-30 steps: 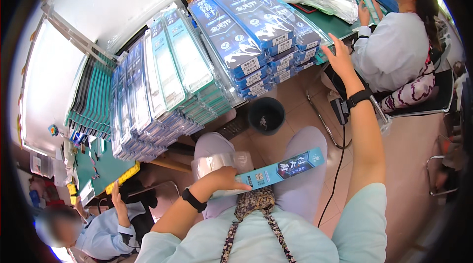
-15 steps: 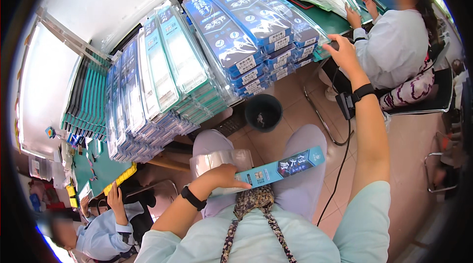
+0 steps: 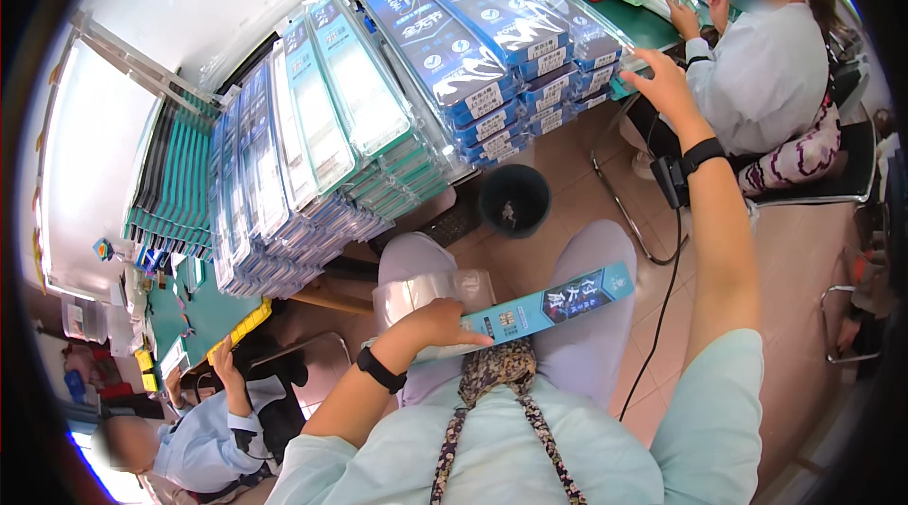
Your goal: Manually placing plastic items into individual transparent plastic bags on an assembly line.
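1. While the left hand is closed on one end of the blue card, its thumb lies across the printed face and the other fingers are mostly hidden; I cannot tell how far they wrap underneath.
2. The blue card lies above the thighs, off the surface, slanting with its free end up to the right.
3. Just behind that grip, a clear plastic bundle rests on the left thigh; whether the same fingers also pin part of it is hidden.
4. The right hand is raised at the right end of the blue packs, by the near edge of the green surface. Thumb and forefinger stand apart beside a clear pack edge; I cannot tell whether they grasp it.
5. As for handling, the card looks light and fairly stiff, since its free end sticks out without visible sag. Its glossy face may be slippery, and its corners would probably crease under a hard squeeze.
6. Its long edges near the middle seem the best hold for balance; the end grip should serve too, given the low weight.
7. Below the surface's near edge, a dark bin stands on the floor.
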A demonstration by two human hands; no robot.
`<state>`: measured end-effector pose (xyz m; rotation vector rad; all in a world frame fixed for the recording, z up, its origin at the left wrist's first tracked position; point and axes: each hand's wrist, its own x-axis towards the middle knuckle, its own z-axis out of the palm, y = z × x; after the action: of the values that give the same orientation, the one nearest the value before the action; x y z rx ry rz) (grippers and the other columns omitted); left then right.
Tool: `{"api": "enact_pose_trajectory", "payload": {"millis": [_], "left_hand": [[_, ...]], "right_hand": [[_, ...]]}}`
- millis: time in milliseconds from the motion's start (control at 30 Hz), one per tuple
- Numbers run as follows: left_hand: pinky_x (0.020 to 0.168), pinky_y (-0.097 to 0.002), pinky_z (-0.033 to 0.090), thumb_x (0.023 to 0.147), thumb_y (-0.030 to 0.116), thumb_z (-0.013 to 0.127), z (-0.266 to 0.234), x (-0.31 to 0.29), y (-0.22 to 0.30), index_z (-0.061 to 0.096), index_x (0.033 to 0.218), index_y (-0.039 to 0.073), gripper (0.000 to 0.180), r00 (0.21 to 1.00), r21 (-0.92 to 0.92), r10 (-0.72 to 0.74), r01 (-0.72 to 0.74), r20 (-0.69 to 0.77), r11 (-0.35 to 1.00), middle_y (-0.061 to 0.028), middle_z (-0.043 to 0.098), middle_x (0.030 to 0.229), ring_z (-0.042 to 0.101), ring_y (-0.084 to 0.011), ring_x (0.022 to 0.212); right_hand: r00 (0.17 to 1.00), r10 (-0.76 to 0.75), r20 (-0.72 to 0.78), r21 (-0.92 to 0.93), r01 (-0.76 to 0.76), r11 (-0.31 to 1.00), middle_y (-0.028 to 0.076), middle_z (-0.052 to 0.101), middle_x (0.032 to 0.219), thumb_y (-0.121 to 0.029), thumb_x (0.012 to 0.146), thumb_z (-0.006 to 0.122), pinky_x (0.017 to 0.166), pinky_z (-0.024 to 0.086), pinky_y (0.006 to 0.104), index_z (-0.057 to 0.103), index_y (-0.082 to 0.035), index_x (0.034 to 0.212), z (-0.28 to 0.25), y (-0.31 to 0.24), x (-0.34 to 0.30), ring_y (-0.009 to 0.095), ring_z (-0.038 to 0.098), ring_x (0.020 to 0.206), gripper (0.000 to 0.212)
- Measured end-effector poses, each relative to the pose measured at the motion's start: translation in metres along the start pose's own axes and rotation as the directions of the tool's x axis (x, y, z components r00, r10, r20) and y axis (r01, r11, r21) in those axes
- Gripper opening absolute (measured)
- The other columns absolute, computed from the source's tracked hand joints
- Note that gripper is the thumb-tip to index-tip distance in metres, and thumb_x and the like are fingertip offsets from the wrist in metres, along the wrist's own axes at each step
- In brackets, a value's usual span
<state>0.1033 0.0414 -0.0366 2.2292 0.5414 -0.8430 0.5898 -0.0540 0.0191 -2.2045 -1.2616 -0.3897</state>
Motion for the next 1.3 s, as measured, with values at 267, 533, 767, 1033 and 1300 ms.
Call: {"api": "enact_pose_trajectory", "payload": {"millis": [267,533,767,1033,1300], "left_hand": [[0.086,-0.0388,0.045,0.064,0.069,0.065,-0.009,0.006,0.009,0.06,0.104,-0.008,0.087,1.0,0.054,-0.004,0.003,0.017,0.999,-0.0258,0.059,0.106,0.057,-0.0364,0.1],[0.086,-0.0357,0.043,0.073,0.054,0.068,-0.001,0.009,0.011,0.057,0.109,-0.007,0.072,0.996,0.041,0.014,-0.018,0.087,0.999,-0.0236,0.062,0.104,0.059,-0.0311,0.1],[0.086,-0.0345,0.043,0.079,0.048,0.064,0.008,0.011,0.003,0.054,0.112,-0.006,0.065,0.991,0.062,-0.004,-0.005,0.13,0.998,-0.0192,0.062,0.104,0.058,-0.026,0.097],[0.085,-0.0354,0.044,0.079,0.043,0.067,0.005,0.007,0.003,0.054,0.113,-0.007,0.061,0.998,-0.013,0.011,-0.01,0.068,1.0,-0.0202,0.062,0.104,0.059,-0.0279,0.098],[0.094,-0.0367,0.037,0.083,0.041,0.062,0.006,0.004,0.02,0.047,0.122,-0.004,0.061,0.984,0.12,0.176,-0.179,0.042,0.976,-0.0182,0.056,0.116,0.052,-0.0274,0.109]], "right_hand": [[0.908,0.05,-0.417,0.34,0.105,0.935,0.014,0.056,0.102,-0.024,0.071,0.071,0.081,0.045,0.0325,0.058,-0.004,0.105,-0.007,0.042,0.015,0.027,0.057,0.094,0.042],[0.929,-0.035,-0.367,0.412,0.196,0.89,0.02,0.047,0.101,-0.02,0.073,0.069,0.077,0.043,0.0362,0.049,0.001,0.1,-0.061,-0.044,0.014,0.031,0.052,0.088,0.04],[0.895,-0.032,-0.446,0.441,0.251,0.862,0.017,0.045,0.094,-0.016,0.069,0.071,0.076,0.041,0.0344,0.049,-0.001,0.098,-0.152,-0.067,-0.043,0.029,0.05,0.085,0.039],[0.689,-0.184,-0.701,0.251,0.48,0.841,0.013,0.049,0.1,-0.02,0.071,0.07,0.077,0.043,0.0343,0.053,-0.005,0.098,-0.211,-0.106,-0.137,0.025,0.051,0.091,0.036],[0.85,-0.101,-0.517,0.749,0.506,0.428,0.013,0.044,0.105,-0.007,0.063,0.074,0.074,0.051,0.0363,0.052,-0.009,0.092,-0.125,-0.198,-0.251,0.033,0.048,0.111,0.037]]}}
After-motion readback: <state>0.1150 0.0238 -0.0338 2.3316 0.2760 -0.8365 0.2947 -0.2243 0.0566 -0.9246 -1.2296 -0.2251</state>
